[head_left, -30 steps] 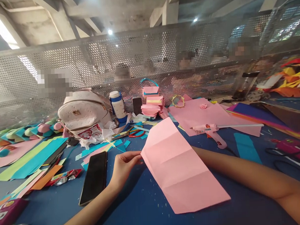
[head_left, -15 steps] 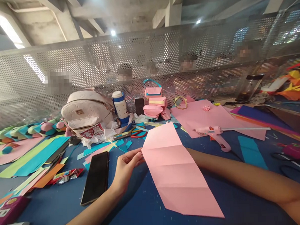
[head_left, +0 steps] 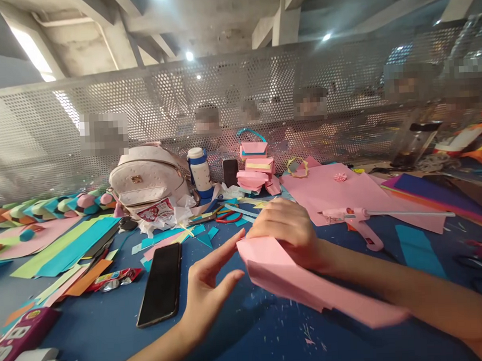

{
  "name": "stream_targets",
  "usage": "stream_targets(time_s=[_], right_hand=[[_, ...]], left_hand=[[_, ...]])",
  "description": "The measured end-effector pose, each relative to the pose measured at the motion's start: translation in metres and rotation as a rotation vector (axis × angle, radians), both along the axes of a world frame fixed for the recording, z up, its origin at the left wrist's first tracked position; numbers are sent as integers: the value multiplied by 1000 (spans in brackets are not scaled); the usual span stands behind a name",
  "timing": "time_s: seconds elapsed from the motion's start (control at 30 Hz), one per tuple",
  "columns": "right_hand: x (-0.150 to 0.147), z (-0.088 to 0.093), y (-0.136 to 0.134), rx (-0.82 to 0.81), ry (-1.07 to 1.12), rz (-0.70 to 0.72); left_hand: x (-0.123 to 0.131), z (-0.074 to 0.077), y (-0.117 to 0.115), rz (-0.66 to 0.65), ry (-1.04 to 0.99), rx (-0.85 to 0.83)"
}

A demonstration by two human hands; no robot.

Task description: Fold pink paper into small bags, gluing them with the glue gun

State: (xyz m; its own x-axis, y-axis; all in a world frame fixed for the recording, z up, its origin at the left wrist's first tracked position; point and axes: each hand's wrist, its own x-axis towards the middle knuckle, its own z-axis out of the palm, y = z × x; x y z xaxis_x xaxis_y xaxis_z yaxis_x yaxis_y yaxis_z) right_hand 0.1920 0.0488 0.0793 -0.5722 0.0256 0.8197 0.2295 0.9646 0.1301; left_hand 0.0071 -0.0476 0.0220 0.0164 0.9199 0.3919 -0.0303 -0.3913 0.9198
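My right hand (head_left: 286, 229) is curled over the far end of a creased pink paper sheet (head_left: 309, 284) and grips it, with the sheet lifted off the blue table (head_left: 240, 335) and folded over toward me. My left hand (head_left: 211, 285) hovers just left of the sheet with its fingers stretched out and apart, the index fingertip close to the sheet's left corner. A black phone (head_left: 162, 284) lies flat on the table left of my left hand.
A pink glue gun (head_left: 356, 220) lies on a large pink sheet (head_left: 345, 192) at the right. A white backpack (head_left: 147, 179), a bottle (head_left: 200, 171), stacked pink paper boxes (head_left: 256, 169), scissors (head_left: 226, 217) and coloured paper strips (head_left: 64, 252) crowd the back and left. People sit behind the perforated metal screen (head_left: 222, 107).
My right hand came out from under the pink sheet and folded its far end toward me. My left hand let go of the sheet's left edge and opened.
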Motion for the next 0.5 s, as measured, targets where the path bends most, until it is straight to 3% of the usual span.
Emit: stream_targets(time_s=[0.2, 0.5], right_hand=[[0, 23, -18, 176, 8, -19], [-10, 32, -19, -107, -79, 64]], left_hand=[[2, -2, -8, 127, 137, 196], [0, -7, -5, 340, 258, 294]])
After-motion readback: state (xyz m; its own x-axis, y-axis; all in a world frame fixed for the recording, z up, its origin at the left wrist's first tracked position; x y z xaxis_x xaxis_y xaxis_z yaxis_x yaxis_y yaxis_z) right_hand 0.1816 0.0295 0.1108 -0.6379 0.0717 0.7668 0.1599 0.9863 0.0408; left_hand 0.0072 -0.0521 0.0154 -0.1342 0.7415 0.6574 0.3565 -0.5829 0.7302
